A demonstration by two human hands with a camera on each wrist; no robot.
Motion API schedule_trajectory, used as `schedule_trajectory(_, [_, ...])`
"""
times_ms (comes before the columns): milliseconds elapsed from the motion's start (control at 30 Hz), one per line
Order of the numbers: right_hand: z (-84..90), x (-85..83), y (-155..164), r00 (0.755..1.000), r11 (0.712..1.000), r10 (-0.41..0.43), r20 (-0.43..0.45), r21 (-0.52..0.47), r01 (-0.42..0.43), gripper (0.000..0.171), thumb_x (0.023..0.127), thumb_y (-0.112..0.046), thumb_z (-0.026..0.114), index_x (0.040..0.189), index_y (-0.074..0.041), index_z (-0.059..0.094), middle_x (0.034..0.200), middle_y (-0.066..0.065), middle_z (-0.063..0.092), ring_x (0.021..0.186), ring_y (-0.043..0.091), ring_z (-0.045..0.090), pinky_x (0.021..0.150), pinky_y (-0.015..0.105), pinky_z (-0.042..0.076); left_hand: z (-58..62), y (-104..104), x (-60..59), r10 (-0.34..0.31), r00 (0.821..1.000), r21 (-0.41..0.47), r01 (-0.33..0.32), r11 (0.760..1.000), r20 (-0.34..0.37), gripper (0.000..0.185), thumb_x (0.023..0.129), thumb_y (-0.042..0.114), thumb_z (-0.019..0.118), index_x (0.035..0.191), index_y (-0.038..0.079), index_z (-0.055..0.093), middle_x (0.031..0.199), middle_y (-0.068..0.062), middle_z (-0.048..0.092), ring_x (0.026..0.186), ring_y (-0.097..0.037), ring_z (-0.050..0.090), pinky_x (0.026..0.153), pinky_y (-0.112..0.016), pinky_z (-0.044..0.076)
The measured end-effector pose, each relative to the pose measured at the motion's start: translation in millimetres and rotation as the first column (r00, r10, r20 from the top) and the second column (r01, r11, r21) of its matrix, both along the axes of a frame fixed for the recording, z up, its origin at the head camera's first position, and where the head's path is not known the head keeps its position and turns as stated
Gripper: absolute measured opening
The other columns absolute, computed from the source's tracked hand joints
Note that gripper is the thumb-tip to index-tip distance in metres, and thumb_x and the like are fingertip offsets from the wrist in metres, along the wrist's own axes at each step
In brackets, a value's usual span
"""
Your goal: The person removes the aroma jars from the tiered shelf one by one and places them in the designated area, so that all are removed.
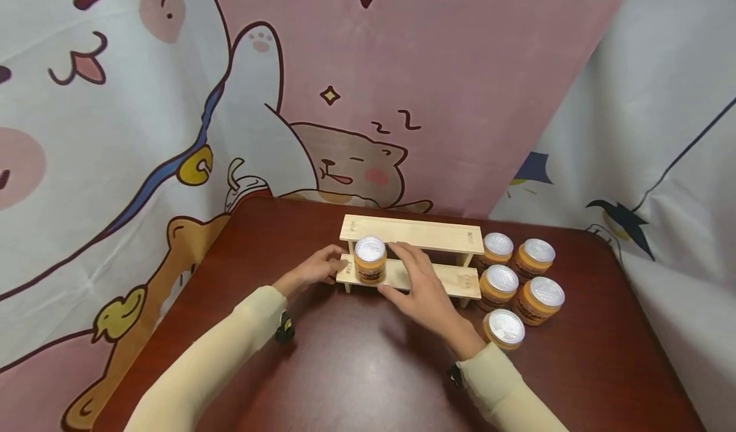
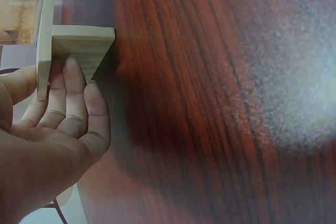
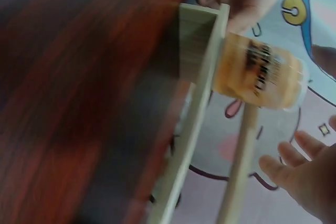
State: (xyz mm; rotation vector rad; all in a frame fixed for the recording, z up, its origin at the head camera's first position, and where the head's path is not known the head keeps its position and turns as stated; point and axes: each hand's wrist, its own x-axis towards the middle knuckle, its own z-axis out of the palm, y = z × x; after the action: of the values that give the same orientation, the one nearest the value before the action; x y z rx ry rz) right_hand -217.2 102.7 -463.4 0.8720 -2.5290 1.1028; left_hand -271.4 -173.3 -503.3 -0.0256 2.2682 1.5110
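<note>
A two-tier wooden rack [image 1: 422, 278] stands on the table. On the left end of its lower tier sits an upright orange jar [image 1: 370, 267] with a silvery-white lid, also seen in the right wrist view as a jar [image 3: 260, 72] with dark lettering. My left hand [image 1: 315, 267] grips the left end of the lower board; in the left wrist view the thumb lies above the board and the fingers [image 2: 75, 95] curl beneath it, by the leg. To the jar's right, my right hand [image 1: 420, 288] is spread with loosely bent fingers, apart from the jar in the right wrist view.
Several similar jars [image 1: 499, 280] stand close together on the table, right of the rack. The dark red table [image 1: 345, 368] reaches back to a cartoon-printed cloth [image 1: 460, 100], which also hangs along both sides.
</note>
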Motion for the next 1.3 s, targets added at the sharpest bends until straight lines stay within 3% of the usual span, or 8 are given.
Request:
schedule_trajectory(333, [-26.7,-14.2,-35.5,0.998,0.995,-0.051,-0.023,-0.09,0.048,0.085,0.082,-0.034,0.084,0.152,-0.017,0.039,0.14,0.015,0.049,0.127,0.031,0.052,0.103,0.053,0.047,-2.0,-0.5,-2.3,-0.004,1.0,-0.006,0.004,1.0,-0.012,0.039,0.103,0.025,0.057,0.135,0.005,0.048,0.103,-0.01,0.067,0.082,-0.015,0.065,0.073,-0.036,0.056])
schedule_trajectory(500, [-30.7,-17.9,-45.0,0.998,0.988,-0.063,-0.031,-0.144,0.058,0.086,0.08,-0.029,0.086,0.151,-0.017,0.041,0.135,0.016,0.048,0.121,0.03,0.055,0.102,0.051,0.048,0.3,-0.1,-2.2,0.002,1.0,-0.001,-0.002,1.0,-0.003,0.037,0.103,0.024,0.057,0.133,0.006,0.049,0.103,-0.01,0.068,0.081,-0.015,0.065,0.072,-0.035,0.056])
schedule_trajectory(700, [-34.5,-19.3,-50.9,0.996,0.987,-0.091,0.009,-0.134,0.091,0.084,0.079,-0.03,0.086,0.15,-0.019,0.043,0.136,0.019,0.046,0.119,0.033,0.056,0.098,0.05,0.05,-0.2,0.8,-1.9,-0.002,1.0,0.007,0.002,1.0,0.004,0.037,0.102,0.024,0.057,0.134,0.006,0.049,0.1,-0.008,0.067,0.08,-0.015,0.064,0.073,-0.036,0.055])
schedule_trajectory(1000, [-37.1,-20.2,-54.7,0.992,0.985,-0.124,-0.004,-0.121,0.122,0.079,0.078,-0.032,0.086,0.146,-0.019,0.048,0.134,0.02,0.047,0.115,0.035,0.058,0.095,0.05,0.051,-3.0,-0.5,-3.0,-0.004,1.0,-0.002,0.004,1.0,0.007,0.039,0.102,0.026,0.057,0.135,0.007,0.049,0.103,-0.01,0.068,0.084,-0.017,0.065,0.074,-0.038,0.056])
schedule_trajectory(1300, [-42.0,-20.6,-61.9,0.988,0.971,-0.152,-0.032,-0.191,0.143,0.075,0.077,-0.026,0.087,0.141,-0.015,0.051,0.128,0.021,0.049,0.111,0.037,0.06,0.091,0.051,0.054,-5.0,-1.1,-3.8,0.001,1.0,-0.003,-0.001,1.0,0.004,0.036,0.103,0.025,0.056,0.133,0.007,0.05,0.099,-0.008,0.068,0.082,-0.016,0.065,0.071,-0.034,0.055])
